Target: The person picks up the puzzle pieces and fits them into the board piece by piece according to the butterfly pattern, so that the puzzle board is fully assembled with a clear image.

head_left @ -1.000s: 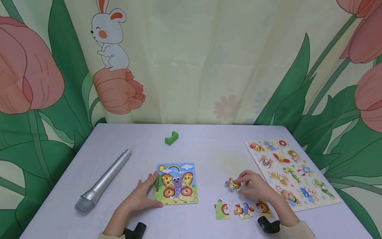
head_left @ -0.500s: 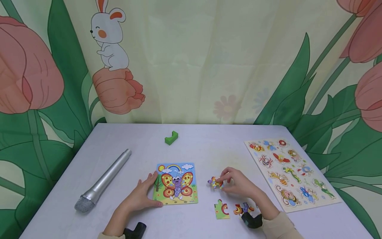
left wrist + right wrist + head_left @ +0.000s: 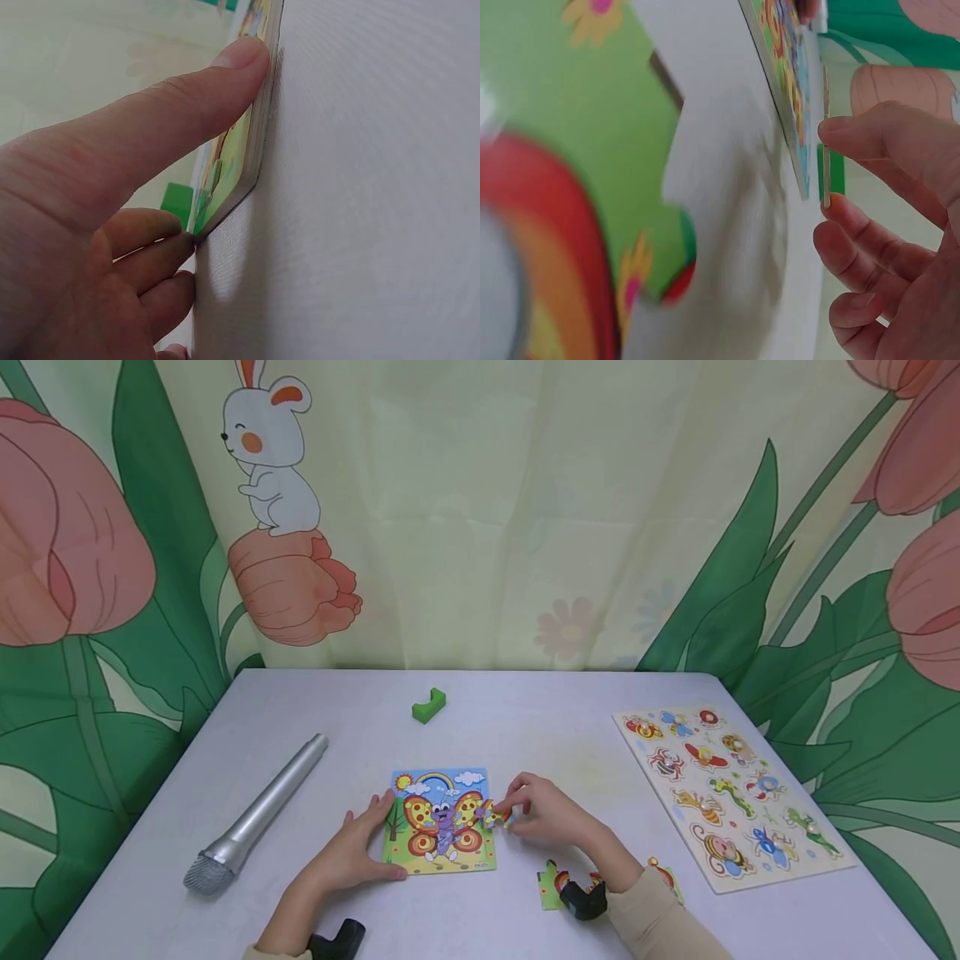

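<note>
A square butterfly puzzle (image 3: 442,827) lies on the white table. My left hand (image 3: 341,856) rests along its left side, fingers spread and fairly straight, with the thumb (image 3: 244,54) on the near edge. Between thumb and fingertips my right hand (image 3: 551,814) pinches a small colourful puzzle piece (image 3: 491,815), which overlaps the puzzle's right edge in the head view. The right wrist view shows that piece edge-on, beside the puzzle board (image 3: 776,82). Below the right forearm lie loose pieces: a green one (image 3: 549,895), another mostly covered by the wrist camera, and one (image 3: 666,878) past the sleeve.
A silver microphone (image 3: 258,814) lies at the left. At the back is a green arched block (image 3: 429,706). A large board of insect pictures (image 3: 731,802) covers the right side, with a printed curtain (image 3: 465,527) behind the table.
My right hand has carried the puzzle piece leftward from above the loose pieces to the puzzle's right edge. Its forearm now covers some loose pieces. The left hand stays at the puzzle.
</note>
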Action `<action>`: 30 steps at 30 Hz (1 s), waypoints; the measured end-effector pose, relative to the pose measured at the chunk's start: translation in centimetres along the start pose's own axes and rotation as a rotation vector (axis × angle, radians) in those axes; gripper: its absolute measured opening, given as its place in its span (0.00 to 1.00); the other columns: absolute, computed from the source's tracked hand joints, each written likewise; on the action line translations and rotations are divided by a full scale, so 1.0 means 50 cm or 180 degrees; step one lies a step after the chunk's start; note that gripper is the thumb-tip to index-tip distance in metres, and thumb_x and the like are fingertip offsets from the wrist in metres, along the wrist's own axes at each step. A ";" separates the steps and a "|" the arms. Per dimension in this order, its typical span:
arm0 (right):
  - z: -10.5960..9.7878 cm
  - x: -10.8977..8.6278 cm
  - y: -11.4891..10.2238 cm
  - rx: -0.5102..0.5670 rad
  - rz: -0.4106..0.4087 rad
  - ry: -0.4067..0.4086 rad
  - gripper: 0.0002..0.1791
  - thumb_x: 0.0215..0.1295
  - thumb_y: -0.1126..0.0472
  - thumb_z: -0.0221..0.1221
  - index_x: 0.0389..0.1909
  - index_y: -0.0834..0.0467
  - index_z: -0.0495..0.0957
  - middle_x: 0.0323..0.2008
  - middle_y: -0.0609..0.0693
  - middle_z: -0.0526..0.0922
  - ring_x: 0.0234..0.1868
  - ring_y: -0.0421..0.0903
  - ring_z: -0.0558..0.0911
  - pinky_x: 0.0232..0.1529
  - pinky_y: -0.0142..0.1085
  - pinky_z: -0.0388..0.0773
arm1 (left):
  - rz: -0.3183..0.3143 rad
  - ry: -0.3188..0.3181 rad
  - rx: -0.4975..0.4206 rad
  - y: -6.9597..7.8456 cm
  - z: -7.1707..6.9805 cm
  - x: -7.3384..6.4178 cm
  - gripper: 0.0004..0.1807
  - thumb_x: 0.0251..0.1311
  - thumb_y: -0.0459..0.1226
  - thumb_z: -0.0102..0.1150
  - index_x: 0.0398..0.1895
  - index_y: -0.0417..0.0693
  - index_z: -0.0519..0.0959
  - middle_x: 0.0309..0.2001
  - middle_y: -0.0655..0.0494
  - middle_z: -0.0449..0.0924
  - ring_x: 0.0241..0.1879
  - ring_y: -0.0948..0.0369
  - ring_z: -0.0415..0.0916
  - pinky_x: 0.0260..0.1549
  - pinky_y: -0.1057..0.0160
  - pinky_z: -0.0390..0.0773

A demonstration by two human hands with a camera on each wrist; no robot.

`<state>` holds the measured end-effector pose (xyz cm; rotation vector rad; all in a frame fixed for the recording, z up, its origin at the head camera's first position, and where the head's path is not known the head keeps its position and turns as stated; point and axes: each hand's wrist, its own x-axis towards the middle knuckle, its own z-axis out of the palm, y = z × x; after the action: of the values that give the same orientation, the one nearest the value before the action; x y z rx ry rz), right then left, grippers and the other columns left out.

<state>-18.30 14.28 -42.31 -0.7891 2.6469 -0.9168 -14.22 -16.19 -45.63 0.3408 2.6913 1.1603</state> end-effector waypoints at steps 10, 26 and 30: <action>0.031 0.049 -0.030 -0.0195 -0.0122 -0.0135 0.13 0.50 0.64 0.64 0.39 0.53 0.84 0.37 0.44 0.71 0.32 0.41 0.70 0.31 0.27 0.70 | -0.0024 -0.0009 0.0005 0.002 -0.003 -0.002 0.61 0.28 0.47 0.77 0.68 0.38 0.53 0.68 0.41 0.50 0.68 0.45 0.43 0.64 0.42 0.34; 0.051 0.070 -0.077 -0.1232 0.0114 -0.0177 0.12 0.48 0.57 0.68 0.37 0.48 0.86 0.37 0.44 0.75 0.36 0.40 0.73 0.32 0.31 0.72 | -0.0046 0.0002 0.0031 -0.001 0.001 0.002 0.61 0.28 0.47 0.77 0.69 0.39 0.54 0.69 0.44 0.50 0.69 0.47 0.43 0.65 0.43 0.35; 0.057 0.071 -0.090 -0.1584 0.0103 -0.0142 0.11 0.49 0.58 0.67 0.36 0.46 0.86 0.34 0.44 0.75 0.31 0.39 0.73 0.26 0.28 0.70 | -0.0051 0.0009 0.0044 -0.001 0.000 0.002 0.61 0.28 0.47 0.77 0.69 0.40 0.54 0.69 0.45 0.50 0.69 0.48 0.43 0.65 0.43 0.35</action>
<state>-18.29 7.90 -41.85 -0.8475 2.8700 -0.2192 -14.31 -16.19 -45.69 0.3192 2.7006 1.1392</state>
